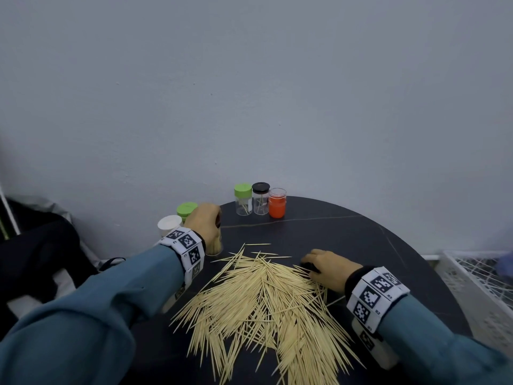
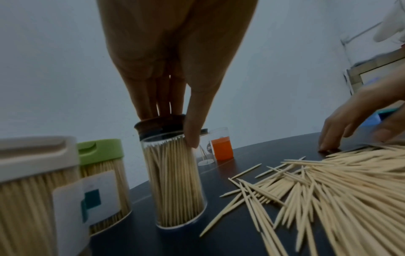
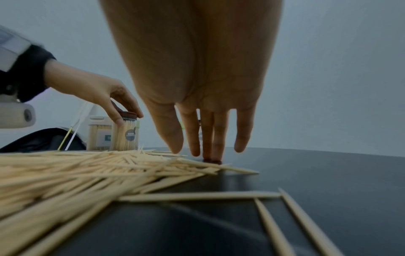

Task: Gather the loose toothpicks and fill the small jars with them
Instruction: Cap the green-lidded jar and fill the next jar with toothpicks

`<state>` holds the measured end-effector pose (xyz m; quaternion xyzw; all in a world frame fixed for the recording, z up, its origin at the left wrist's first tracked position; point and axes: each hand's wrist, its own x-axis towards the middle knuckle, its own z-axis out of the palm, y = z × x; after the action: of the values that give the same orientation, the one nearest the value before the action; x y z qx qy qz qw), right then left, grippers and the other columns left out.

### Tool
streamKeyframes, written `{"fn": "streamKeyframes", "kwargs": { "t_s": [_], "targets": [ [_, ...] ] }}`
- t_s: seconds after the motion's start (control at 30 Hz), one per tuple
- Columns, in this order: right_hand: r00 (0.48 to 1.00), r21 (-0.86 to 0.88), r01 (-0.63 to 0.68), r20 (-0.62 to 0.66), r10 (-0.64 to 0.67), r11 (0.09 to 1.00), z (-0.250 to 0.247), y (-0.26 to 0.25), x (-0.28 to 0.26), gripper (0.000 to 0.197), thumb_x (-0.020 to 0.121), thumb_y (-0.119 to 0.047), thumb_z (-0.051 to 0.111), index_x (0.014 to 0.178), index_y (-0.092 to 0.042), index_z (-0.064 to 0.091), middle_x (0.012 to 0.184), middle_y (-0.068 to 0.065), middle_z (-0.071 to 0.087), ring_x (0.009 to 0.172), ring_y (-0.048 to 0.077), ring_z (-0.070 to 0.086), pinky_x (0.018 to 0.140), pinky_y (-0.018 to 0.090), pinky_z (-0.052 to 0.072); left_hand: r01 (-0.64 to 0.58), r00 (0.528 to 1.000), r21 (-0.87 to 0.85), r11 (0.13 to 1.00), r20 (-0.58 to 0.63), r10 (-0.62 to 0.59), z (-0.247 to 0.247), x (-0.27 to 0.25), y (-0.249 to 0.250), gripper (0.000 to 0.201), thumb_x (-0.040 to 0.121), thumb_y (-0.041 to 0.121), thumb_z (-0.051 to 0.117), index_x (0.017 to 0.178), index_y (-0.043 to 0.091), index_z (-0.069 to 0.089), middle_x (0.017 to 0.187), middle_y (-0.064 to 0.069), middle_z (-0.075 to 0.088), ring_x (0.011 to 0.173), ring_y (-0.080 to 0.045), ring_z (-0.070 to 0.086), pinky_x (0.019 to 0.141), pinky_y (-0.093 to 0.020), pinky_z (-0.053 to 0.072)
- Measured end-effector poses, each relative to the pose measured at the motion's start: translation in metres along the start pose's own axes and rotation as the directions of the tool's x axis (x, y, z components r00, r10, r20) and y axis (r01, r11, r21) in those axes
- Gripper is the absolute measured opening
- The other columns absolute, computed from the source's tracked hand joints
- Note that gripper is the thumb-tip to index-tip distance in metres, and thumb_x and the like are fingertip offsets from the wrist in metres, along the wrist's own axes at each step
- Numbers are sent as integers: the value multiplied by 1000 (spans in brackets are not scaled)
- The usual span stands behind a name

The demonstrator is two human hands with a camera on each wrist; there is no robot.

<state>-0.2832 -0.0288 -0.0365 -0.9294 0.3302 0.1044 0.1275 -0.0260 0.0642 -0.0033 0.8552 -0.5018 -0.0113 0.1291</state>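
Observation:
A large pile of loose toothpicks [image 1: 266, 301] covers the near half of the round black table [image 1: 361, 232]. My left hand [image 1: 213, 218] grips the dark lid and upper wall of a clear jar [image 2: 175, 181] packed with upright toothpicks, standing at the table's left edge. My right hand [image 3: 206, 152] has straight fingers, tips touching the table at the pile's far right edge. At the back stand a green-lidded jar [image 1: 243, 200] and a black-lidded jar [image 1: 261, 198], each holding a few toothpicks, and an orange jar [image 1: 277, 202].
Beside the held jar stand a full white-lidded jar [image 2: 32, 181] and a full green-lidded jar [image 2: 103, 173]. A white wire basket [image 1: 472, 287] sits off the table's right side, a black bag [image 1: 41, 245] on the left. A wall rises close behind.

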Motion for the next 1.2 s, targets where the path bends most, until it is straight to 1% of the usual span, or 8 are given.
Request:
{"fn": "streamKeyframes", "kwargs": {
  "t_s": [0.2, 0.27, 0.33, 0.4, 0.7, 0.87, 1.0, 1.2],
  "targets": [
    [1000, 14, 6, -5, -6, 1000, 1, 0, 0, 44, 97, -19, 43, 140, -17, 36, 140, 3, 39, 127, 20, 42, 105, 34, 37, 52, 999, 20, 998, 3, -52, 1, 6, -9, 18, 68, -3, 62, 74, 9, 51, 85, -13, 59, 79, -31, 60, 69, -38, 51],
    [1000, 13, 7, -5, -7, 1000, 0, -1, 0, 44, 96, -19, 44, 140, -17, 36, 140, 3, 39, 127, 20, 43, 105, 34, 37, 52, 999, 23, 998, -8, -52, 3, 8, -10, 18, 71, -3, 61, 85, 8, 57, 92, -14, 60, 84, -31, 60, 73, -38, 51],
    [1000, 15, 7, -5, -7, 1000, -1, -1, -1, 44, 96, -18, 44, 140, -17, 37, 139, 3, 39, 127, 20, 43, 105, 34, 37, 37, 999, 33, 999, -4, -37, 6, 11, -7, 35, 76, -4, 61, 110, 5, 59, 111, -15, 58, 100, -33, 59, 84, -40, 51],
    [1000, 16, 4, -3, -4, 1000, -1, -2, -2, 44, 96, -17, 44, 140, -17, 37, 139, 4, 39, 127, 21, 43, 105, 34, 37, 17, 1000, 34, 999, -2, -17, 7, 13, 2, 45, 79, -4, 59, 123, 5, 54, 124, -15, 54, 113, -33, 55, 92, -40, 48],
    [1000, 27, -3, -9, 3, 1000, 0, -1, 0, 44, 96, -17, 44, 139, -17, 37, 139, 4, 40, 125, 22, 44, 104, 35, 38, -61, 997, -123, 990, -48, 56, 2, 57, 43, 44, 84, 9, 62, 126, 4, 53, 129, -17, 55, 118, -31, 52, 95, -35, 43],
    [1000, 20, 8, -20, -7, 1000, 0, -2, 1, 42, 97, -17, 41, 138, -14, 38, 137, 4, 41, 124, 22, 45, 101, 34, 40, -79, 997, -23, 997, -20, 78, 0, 99, 53, 53, 90, 16, 58, 138, 7, 38, 137, -18, 42, 125, -32, 42, 100, -39, 38],
    [1000, 19, -1, -9, 1, 1000, 1, -2, 2, 41, 97, -18, 40, 138, -14, 38, 135, 5, 41, 121, 24, 47, 100, 39, 42, -13, 998, 100, 995, 56, 8, 9, 119, 56, 69, 88, 25, 63, 146, 9, 27, 143, -21, 36, 129, -37, 37, 104, -44, 35],
    [1000, 2, 9, -14, -9, 1000, 3, -1, 3, 42, 97, -17, 39, 138, -15, 38, 135, 4, 41, 122, 23, 46, 100, 39, 42, 20, 996, 101, 995, 82, -29, 27, 125, 55, 60, 82, 23, 69, 133, 8, 41, 133, -20, 43, 119, -38, 47, 99, -46, 41]
  ]
}}
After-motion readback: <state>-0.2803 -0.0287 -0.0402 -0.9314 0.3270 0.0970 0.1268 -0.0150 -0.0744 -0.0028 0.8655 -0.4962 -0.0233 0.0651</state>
